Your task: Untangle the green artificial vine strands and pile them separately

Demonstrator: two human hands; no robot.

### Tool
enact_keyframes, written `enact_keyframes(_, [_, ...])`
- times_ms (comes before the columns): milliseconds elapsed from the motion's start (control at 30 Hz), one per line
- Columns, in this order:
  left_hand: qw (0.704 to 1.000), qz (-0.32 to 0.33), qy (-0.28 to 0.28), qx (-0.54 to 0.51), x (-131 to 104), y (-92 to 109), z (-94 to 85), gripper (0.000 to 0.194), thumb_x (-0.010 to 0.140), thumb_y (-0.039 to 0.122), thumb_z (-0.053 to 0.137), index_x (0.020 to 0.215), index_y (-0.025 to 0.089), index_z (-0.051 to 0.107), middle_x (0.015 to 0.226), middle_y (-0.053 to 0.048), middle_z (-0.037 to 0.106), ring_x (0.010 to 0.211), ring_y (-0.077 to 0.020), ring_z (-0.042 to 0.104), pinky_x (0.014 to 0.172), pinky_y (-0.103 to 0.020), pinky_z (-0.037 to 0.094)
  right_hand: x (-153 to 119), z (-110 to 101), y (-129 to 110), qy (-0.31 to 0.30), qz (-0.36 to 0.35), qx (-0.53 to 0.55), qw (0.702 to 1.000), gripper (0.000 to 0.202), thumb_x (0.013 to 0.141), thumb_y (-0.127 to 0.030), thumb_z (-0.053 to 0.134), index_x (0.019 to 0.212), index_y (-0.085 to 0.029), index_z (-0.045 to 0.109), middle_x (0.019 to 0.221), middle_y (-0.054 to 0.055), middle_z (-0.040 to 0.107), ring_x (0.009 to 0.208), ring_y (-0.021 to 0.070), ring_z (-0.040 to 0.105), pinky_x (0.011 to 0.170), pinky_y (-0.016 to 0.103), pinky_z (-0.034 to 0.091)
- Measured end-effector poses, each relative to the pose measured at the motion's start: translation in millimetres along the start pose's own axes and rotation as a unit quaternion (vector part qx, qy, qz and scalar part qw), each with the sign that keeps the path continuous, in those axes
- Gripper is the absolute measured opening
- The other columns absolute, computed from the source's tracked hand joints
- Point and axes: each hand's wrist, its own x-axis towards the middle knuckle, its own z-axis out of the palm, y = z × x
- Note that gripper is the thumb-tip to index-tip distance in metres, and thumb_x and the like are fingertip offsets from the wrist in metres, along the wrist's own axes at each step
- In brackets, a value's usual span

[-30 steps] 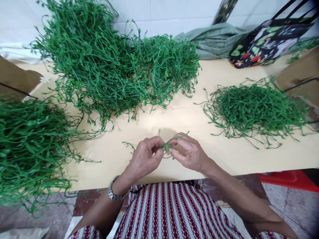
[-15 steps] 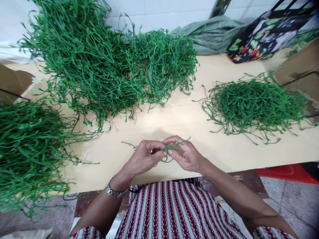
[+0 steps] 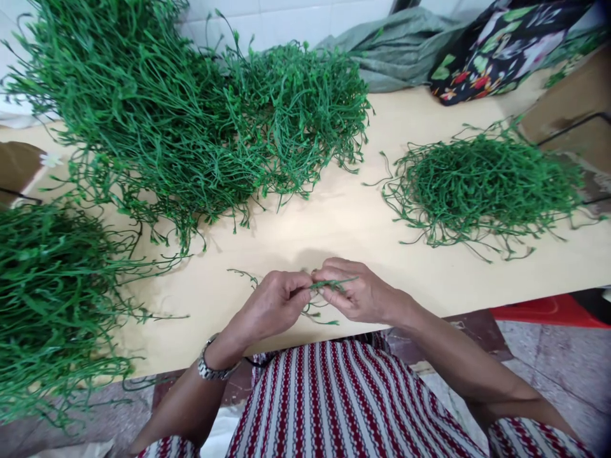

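Near the table's front edge, my left hand (image 3: 280,302) and my right hand (image 3: 352,291) meet, fingertips almost touching. Both pinch a small green plastic stem (image 3: 334,283) whose thin strands stick out to the right and hang below the fingers. Another thin green sprig (image 3: 243,274) pokes out behind my left hand, over the tabletop. My left wrist wears a metal watch. The exact spot where the fingertips grip the stem is partly hidden by the fingers.
A tall heap of green stems (image 3: 157,121) fills the back left. Another pile (image 3: 52,292) hangs over the table's left front edge, and a smaller one (image 3: 491,184) lies at the right. A floral bag (image 3: 496,54), cloth and cardboard boxes (image 3: 573,108) stand behind.
My right hand's fingers have closed in around the stem, and its strands now point differently, with one hanging lower. The whole view has shifted slightly.
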Motion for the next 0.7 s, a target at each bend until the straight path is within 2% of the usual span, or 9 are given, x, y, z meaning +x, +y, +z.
enact_keyframes(133, [0.995,0.038,-0.028,0.082,-3.0,1.0,-1.0,0.026,0.079,0.01,0.042,0.054,0.015,0.039,0.051,0.005,0.031,0.05,-0.007,0.032,0.05,-0.021,0.025,-1.1,-5.5,2.3,-0.072,-0.022,-0.014,0.997,0.016,0.083,-0.014,0.037,0.073,-0.016,0.049,0.062,0.0,0.045,0.058,0.0113,0.038,0.054,0.024,0.034])
enact_keyframes(300, [0.98,0.103,-0.149,0.081,-7.0,7.4,-6.0,0.028,0.079,0.006,0.039,0.054,0.016,0.033,0.051,0.006,0.028,0.05,-0.007,0.031,0.054,-0.022,0.028,-5.3,-7.3,4.1,-0.153,-0.071,0.114,0.979,0.018,0.076,-0.01,0.036,0.06,-0.017,0.039,0.058,-0.003,0.039,0.055,0.0083,0.035,0.054,0.021,0.03])
enact_keyframes(400, [0.967,0.137,-0.202,0.073,-8.8,14.9,-9.8,0.026,0.077,0.004,0.039,0.055,0.016,0.033,0.05,0.006,0.029,0.049,-0.0072,0.032,0.057,-0.022,0.031,-5.1,-11.0,0.1,-0.183,-0.088,0.148,0.968,0.02,0.077,-0.01,0.039,0.058,-0.017,0.037,0.056,-0.004,0.037,0.055,0.0076,0.034,0.055,0.021,0.03])
enact_keyframes(533, [0.964,0.147,-0.21,0.072,-10.6,22.6,-13.6,0.024,0.076,0.003,0.039,0.056,0.017,0.036,0.052,0.005,0.037,0.053,-0.0088,0.037,0.058,-0.022,0.033,-1.3,-19.5,-7.1,-0.174,-0.103,0.158,0.966,0.022,0.081,-0.013,0.039,0.059,-0.018,0.038,0.055,-0.004,0.037,0.053,0.0081,0.033,0.052,0.022,0.028])
enact_keyframes(700, [0.961,0.158,-0.221,0.059,-11.0,23.7,-16.9,0.024,0.077,0.004,0.039,0.057,0.017,0.037,0.053,0.004,0.039,0.057,-0.01,0.039,0.058,-0.023,0.032,-0.8,-22.6,-9.2,-0.145,-0.109,0.174,0.968,0.022,0.079,-0.011,0.038,0.058,-0.018,0.035,0.053,-0.004,0.035,0.052,0.0083,0.033,0.051,0.021,0.028])
